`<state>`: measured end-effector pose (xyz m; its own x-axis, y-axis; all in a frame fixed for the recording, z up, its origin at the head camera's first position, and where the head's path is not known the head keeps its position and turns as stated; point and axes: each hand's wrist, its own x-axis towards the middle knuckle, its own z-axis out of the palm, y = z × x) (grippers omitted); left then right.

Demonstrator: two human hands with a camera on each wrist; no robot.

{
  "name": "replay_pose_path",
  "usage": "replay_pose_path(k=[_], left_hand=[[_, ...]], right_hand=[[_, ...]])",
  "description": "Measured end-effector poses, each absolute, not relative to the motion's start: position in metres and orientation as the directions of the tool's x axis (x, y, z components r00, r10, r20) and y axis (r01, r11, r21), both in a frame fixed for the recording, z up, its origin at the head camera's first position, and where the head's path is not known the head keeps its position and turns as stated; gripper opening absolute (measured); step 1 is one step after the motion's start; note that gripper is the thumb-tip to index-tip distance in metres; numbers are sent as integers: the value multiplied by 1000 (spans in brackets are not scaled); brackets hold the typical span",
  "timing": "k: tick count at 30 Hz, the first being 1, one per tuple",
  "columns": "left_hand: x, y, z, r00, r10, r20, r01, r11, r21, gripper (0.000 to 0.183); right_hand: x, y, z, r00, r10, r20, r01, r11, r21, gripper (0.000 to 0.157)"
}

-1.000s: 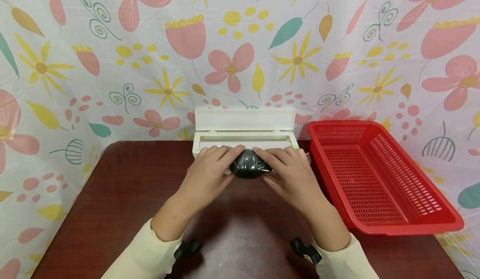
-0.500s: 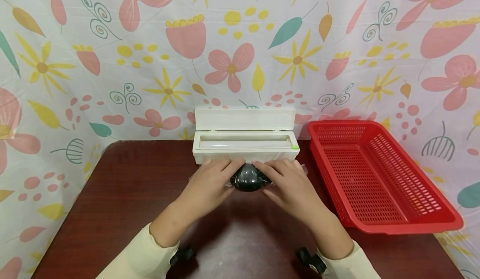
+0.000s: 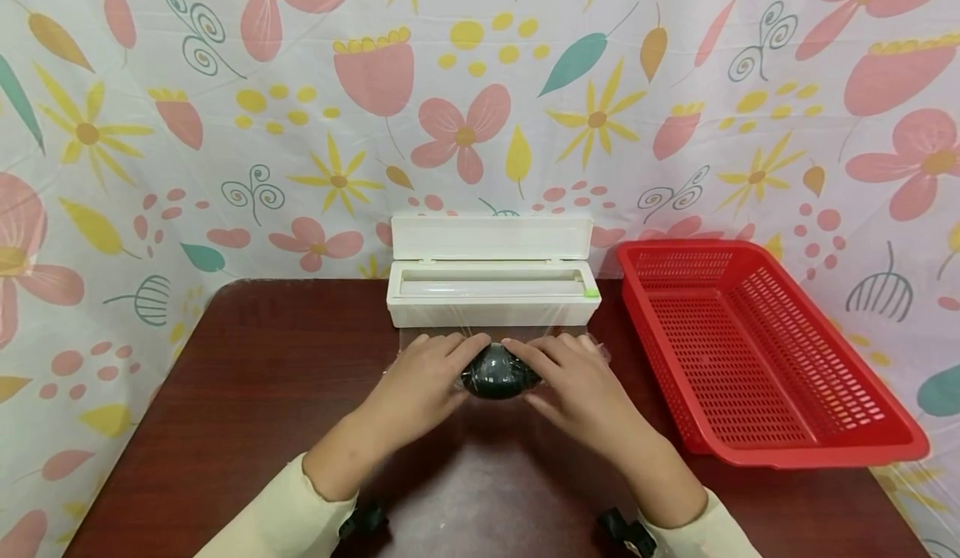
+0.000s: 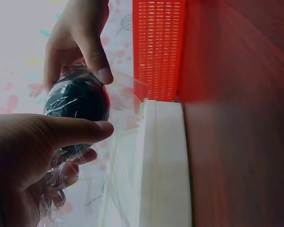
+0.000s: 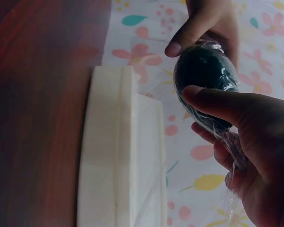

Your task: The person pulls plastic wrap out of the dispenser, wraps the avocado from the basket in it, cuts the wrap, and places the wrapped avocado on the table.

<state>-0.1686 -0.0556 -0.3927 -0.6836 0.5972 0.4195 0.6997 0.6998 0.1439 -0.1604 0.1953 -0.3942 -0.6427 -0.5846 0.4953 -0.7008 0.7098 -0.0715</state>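
Between both hands is a smooth, dark, rounded object (image 3: 498, 372), greenish in the wrist views and covered in clear cling film; its exact kind cannot be told. My left hand (image 3: 420, 383) grips its left end, thumb along one side and fingers curled into bunched film (image 4: 54, 182). On the opposite end my right hand (image 3: 581, 379) holds it the same way, with crumpled film (image 5: 234, 149) in its fingers. A sheet of cling film (image 3: 420, 335) stretches from the object to a white cling film dispenser (image 3: 487, 316), whose lid (image 3: 491, 238) stands up, showing the roll (image 3: 487, 288).
A red perforated plastic basket (image 3: 813, 449) stands right of the dispenser, near the right forearm. Behind the brown table (image 3: 247, 374) hangs a flowered cloth (image 3: 292, 149). A green tab (image 3: 592, 293) sits at the dispenser's right end.
Both hands have drawn the wrapped object toward the person, away from the dispenser. The dispenser's front and roll, partly covered before, now show, with film stretched between. Dispenser and basket have not moved.
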Motion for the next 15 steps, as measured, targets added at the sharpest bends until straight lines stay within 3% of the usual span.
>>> replay_pose_path(k=[15], left_hand=[[-168,-56,-411,-720,617,318,686,702,190,68]], right_hand=[[-163,194,-416,-647,-617,448,-713,697,-70,69]])
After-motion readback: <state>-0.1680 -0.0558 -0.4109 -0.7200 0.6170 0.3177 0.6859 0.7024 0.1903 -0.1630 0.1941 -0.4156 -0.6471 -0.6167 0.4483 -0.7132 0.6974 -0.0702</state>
